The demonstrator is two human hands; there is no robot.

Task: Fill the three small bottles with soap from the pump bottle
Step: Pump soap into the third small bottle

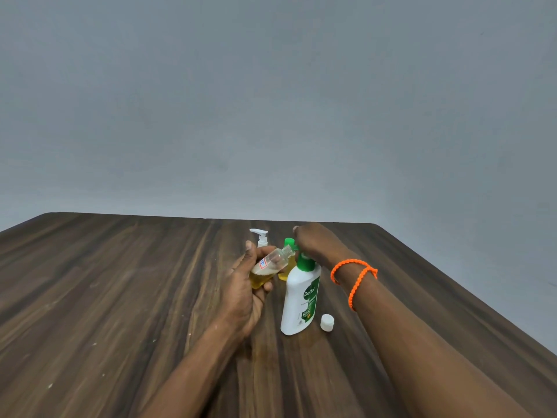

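- The left hand (pixel 245 285) grips a small clear bottle (pixel 271 265), tilted, its open mouth just under the pump nozzle; yellow soap sits in its lower part.
- The right hand (pixel 316 241) rests on top of the pump bottle (pixel 300 300), which stands upright on the table (pixel 120 297); how its fingers lie is hidden.
- A capped green bottle (pixel 288 242) and a white-pump bottle (pixel 261 236) stand behind.
- A white cap (pixel 327 322) lies beside the pump bottle.

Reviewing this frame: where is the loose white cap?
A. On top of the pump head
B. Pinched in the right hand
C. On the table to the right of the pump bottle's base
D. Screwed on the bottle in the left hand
C: the white cap stands on the table just right of the pump bottle, touched by neither hand.
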